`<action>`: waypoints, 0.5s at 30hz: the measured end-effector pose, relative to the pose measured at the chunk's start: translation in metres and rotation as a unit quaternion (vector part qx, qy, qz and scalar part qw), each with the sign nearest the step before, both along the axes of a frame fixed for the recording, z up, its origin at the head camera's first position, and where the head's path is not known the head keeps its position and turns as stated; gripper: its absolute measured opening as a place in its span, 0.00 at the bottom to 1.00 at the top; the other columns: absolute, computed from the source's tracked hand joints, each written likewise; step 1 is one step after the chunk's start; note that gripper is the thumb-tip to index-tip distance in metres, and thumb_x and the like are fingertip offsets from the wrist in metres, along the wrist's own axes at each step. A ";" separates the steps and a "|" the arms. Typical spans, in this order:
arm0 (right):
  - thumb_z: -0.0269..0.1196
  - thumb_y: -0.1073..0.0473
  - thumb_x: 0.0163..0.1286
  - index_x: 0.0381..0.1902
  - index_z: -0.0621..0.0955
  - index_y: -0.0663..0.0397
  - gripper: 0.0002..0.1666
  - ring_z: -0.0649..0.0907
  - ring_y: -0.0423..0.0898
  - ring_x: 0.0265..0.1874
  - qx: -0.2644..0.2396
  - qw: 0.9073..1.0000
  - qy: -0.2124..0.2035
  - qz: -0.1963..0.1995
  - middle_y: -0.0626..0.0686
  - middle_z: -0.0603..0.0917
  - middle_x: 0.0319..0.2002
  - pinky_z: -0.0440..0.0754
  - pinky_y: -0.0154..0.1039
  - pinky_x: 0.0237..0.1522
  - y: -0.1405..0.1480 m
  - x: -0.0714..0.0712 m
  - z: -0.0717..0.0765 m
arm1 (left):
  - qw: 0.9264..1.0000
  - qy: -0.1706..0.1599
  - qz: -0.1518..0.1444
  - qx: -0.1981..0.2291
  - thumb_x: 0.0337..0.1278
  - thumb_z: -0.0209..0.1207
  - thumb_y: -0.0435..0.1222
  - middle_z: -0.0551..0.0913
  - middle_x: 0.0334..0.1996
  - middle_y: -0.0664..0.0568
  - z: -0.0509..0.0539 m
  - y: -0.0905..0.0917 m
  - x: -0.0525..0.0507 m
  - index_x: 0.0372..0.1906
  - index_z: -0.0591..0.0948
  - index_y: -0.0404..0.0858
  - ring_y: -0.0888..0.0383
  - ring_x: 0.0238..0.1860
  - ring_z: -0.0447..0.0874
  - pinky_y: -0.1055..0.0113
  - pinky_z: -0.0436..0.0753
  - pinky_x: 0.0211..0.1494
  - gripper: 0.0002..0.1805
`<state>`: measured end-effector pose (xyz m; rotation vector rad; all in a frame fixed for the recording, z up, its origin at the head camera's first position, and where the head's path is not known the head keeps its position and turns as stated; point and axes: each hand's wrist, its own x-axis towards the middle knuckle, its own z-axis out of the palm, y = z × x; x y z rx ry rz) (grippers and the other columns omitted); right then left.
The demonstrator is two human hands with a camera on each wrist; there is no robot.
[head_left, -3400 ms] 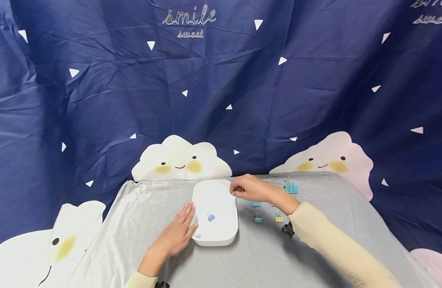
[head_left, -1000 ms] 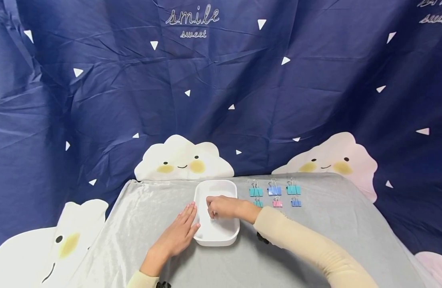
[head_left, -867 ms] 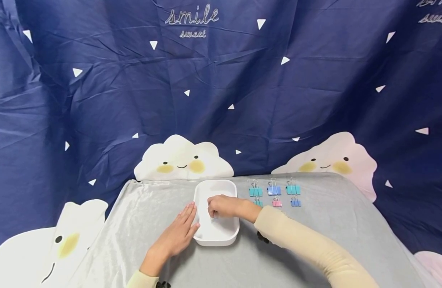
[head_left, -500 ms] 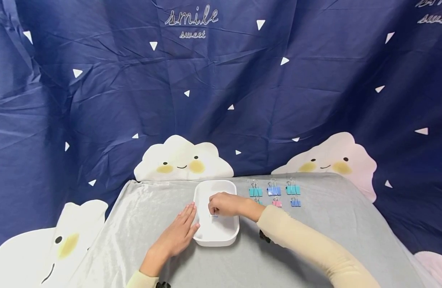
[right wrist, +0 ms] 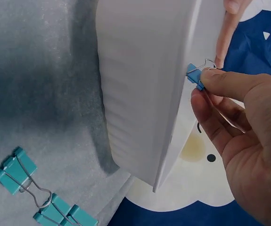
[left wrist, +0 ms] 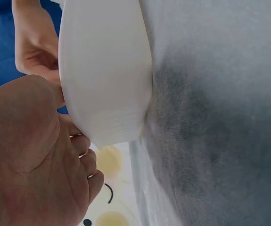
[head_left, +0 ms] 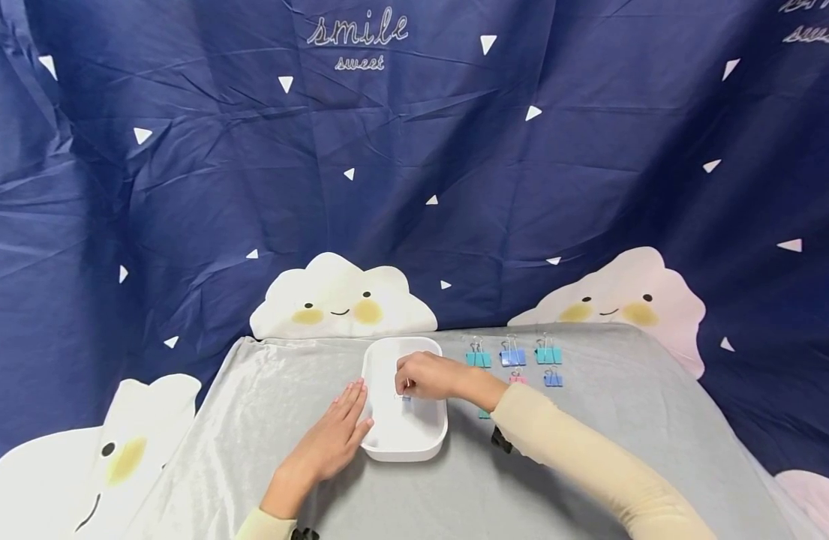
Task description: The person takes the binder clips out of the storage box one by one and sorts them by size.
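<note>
A white rectangular box (head_left: 402, 442) sits on the grey cloth. My right hand (head_left: 433, 375) is over its inside and pinches a small blue binder clip (right wrist: 194, 76) between thumb and fingertips. In the right wrist view, that clip shows just beyond the box's rim, its wire handle at the thumb. My left hand (head_left: 328, 435) rests with straight fingers against the box's left side. From the left wrist, its palm (left wrist: 27, 155) shows beside the box's outer wall.
Right of the box lie large teal (head_left: 478, 360), blue (head_left: 512, 358) and teal (head_left: 548, 355) binder clips. Nearer are small pink (head_left: 517, 380), blue (head_left: 553, 381) and teal (head_left: 484, 414) ones, some partly behind the right arm. A blue curtain hangs behind.
Earlier the blue binder clip lay in the box with my right hand by the far right rim. The hand reached in, took the clip and raised it slightly. My left hand stays put.
</note>
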<state>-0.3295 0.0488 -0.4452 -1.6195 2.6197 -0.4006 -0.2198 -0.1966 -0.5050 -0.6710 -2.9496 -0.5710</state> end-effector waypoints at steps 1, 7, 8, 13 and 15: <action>0.71 0.68 0.70 0.36 0.92 0.53 0.06 0.84 0.36 0.35 -0.005 1.000 0.000 -0.001 0.46 0.87 0.36 0.84 0.25 0.41 0.001 0.000 0.000 | 1.000 0.003 -0.003 0.006 0.86 0.47 0.46 0.57 0.85 0.36 -0.001 0.000 0.000 0.82 0.59 0.26 0.36 0.85 0.55 0.35 0.61 0.85 0.36; 0.71 0.68 0.69 0.36 0.91 0.52 0.06 0.83 0.36 0.34 -0.032 0.999 0.013 0.008 0.47 0.87 0.36 0.82 0.25 0.39 0.010 -0.001 0.004 | 1.000 0.017 0.000 0.007 0.87 0.45 0.49 0.57 0.85 0.38 -0.008 -0.002 -0.002 0.83 0.59 0.28 0.39 0.86 0.55 0.37 0.63 0.85 0.36; 0.71 0.68 0.69 0.36 0.92 0.52 0.06 0.82 0.36 0.33 -0.036 0.999 0.015 0.008 0.47 0.87 0.36 0.82 0.25 0.39 0.012 -0.001 0.005 | 1.000 0.019 0.002 0.003 0.87 0.45 0.49 0.56 0.86 0.40 -0.009 -0.002 -0.003 0.83 0.59 0.29 0.40 0.86 0.54 0.38 0.63 0.85 0.36; 0.71 0.68 0.68 0.37 0.93 0.54 0.06 0.81 0.36 0.33 -0.057 0.998 0.010 0.014 0.49 0.89 0.36 0.81 0.25 0.39 0.019 0.000 0.011 | 1.000 0.023 0.000 0.008 0.85 0.49 0.45 0.58 0.85 0.37 -0.008 -0.001 -0.003 0.82 0.60 0.26 0.37 0.85 0.56 0.36 0.63 0.84 0.35; 0.70 0.69 0.68 0.37 0.93 0.55 0.06 0.80 0.36 0.32 -0.065 0.998 0.006 0.013 0.50 0.88 0.35 0.81 0.26 0.38 0.022 0.000 0.012 | 1.000 0.015 0.002 0.000 0.86 0.49 0.45 0.57 0.85 0.36 -0.004 0.001 -0.002 0.82 0.60 0.26 0.36 0.85 0.55 0.36 0.62 0.85 0.35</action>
